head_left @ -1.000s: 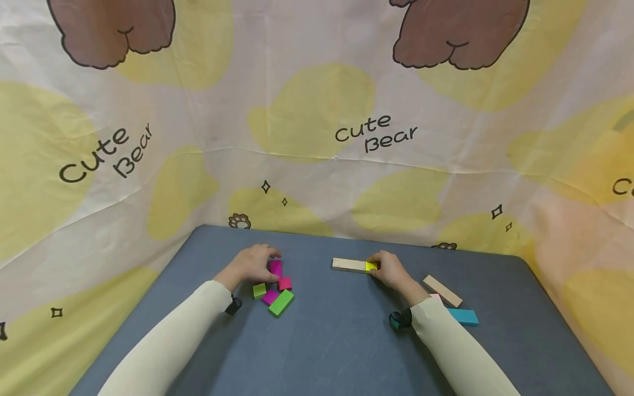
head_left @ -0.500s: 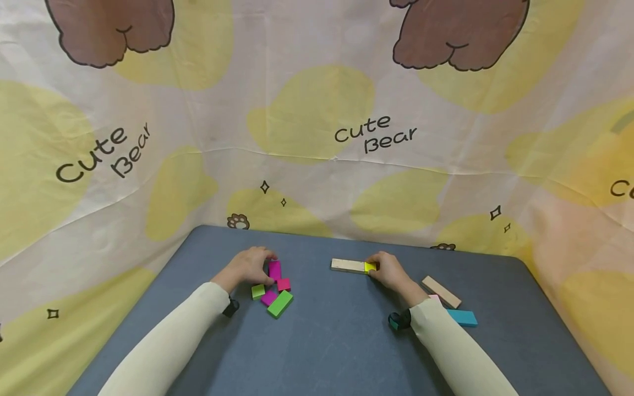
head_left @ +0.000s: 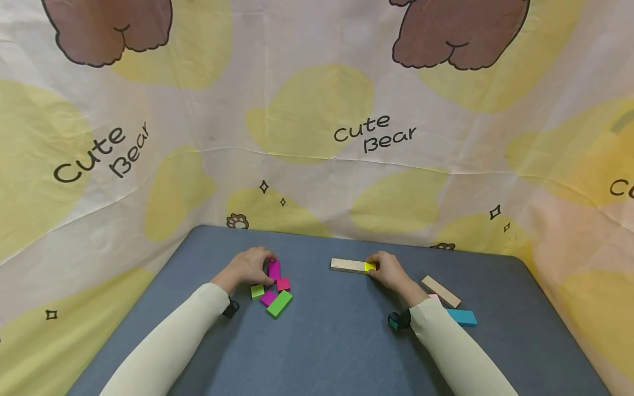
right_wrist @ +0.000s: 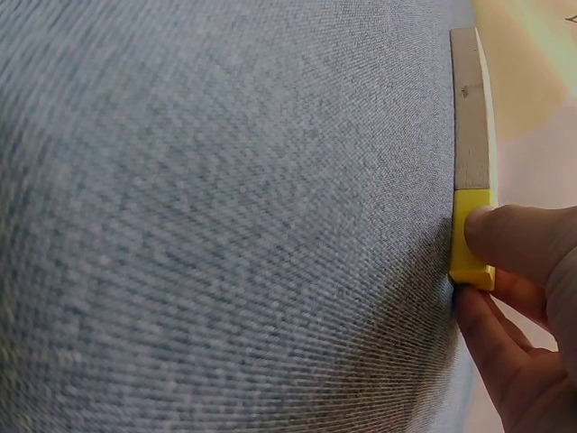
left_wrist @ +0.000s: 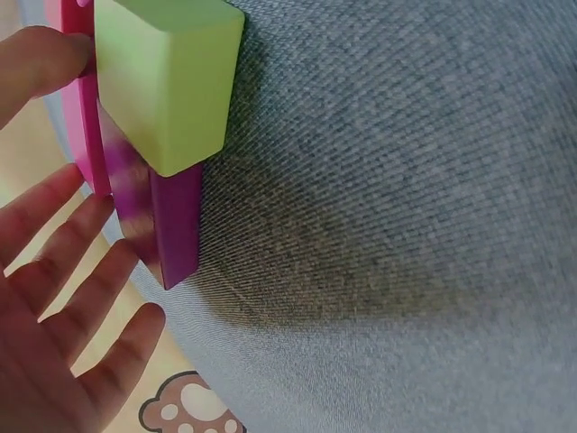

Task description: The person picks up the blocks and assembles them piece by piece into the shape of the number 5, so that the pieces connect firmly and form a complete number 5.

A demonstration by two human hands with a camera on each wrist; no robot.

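Note:
In the head view, my right hand point(head_left: 389, 271) pinches a yellow block point(head_left: 369, 267) that touches the end of a long plain wooden block point(head_left: 348, 265). The right wrist view has the thumb on the face of the yellow block point(right_wrist: 471, 236), with fingers at its end. My left hand point(head_left: 249, 267) holds a magenta block point(head_left: 274, 269) by its ends, thumb near and index finger far. Beside it are a pinkish-red block point(head_left: 283, 284), a lime block point(head_left: 257, 292), another magenta block point(head_left: 268, 298) and a green block point(head_left: 279, 304). The lime block point(left_wrist: 171, 81) partly hides others in the left wrist view.
A pale wooden block point(head_left: 441, 291), a blue block point(head_left: 462, 317) and a partly hidden pink block point(head_left: 434, 297) lie right of the right forearm. The grey-blue table point(head_left: 317, 346) ends at a printed curtain point(head_left: 307, 187) behind.
My left hand has shifted slightly left, uncovering more of the magenta block. The right hand stays on the yellow block.

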